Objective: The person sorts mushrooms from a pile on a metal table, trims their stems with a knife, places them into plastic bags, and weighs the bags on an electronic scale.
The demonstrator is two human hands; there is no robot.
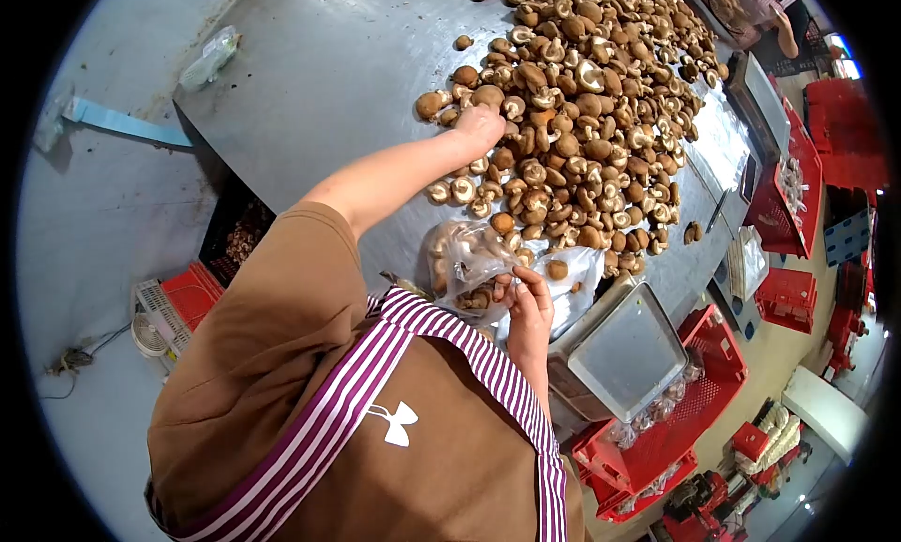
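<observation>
A large heap of brown shiitake mushrooms covers the far side of the metal table. My left hand reaches to the heap's near left edge, closed at a brown-capped mushroom; its fingertips are partly hidden. Close to my body, my right hand pinches the rim of a clear plastic bag with mushrooms inside. Under and beside that hand lies more clear plastic, with a single mushroom on it.
To the right stands a metal scale, beside a red crate holding bagged mushrooms. More red crates stand beyond. A crumpled plastic bag lies at the table's left edge. Another person is at the top right.
</observation>
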